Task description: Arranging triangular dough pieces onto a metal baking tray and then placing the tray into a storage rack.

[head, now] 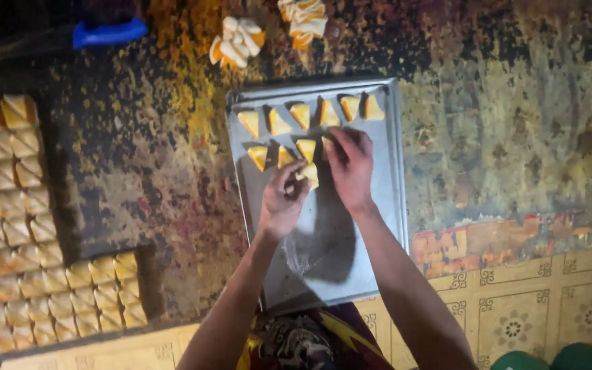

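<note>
A grey metal baking tray (378,219) lies on a worn, stained floor. Along its far end sits a row of pale triangular pastries (301,114), with a shorter second row (305,148) below. My left hand (282,199) pinches a folded pastry piece (308,173) just under the second row. My right hand (351,164) rests palm-down at the right end of that row, its fingers on a pastry that is mostly hidden beneath them.
Two loose piles of folded pastries (238,41) (303,20) lie beyond the tray. A large tray packed with several rows of triangles (15,226) fills the left. A blue-handled tool (107,32) is top left. Patterned flooring (536,308) shows bottom right.
</note>
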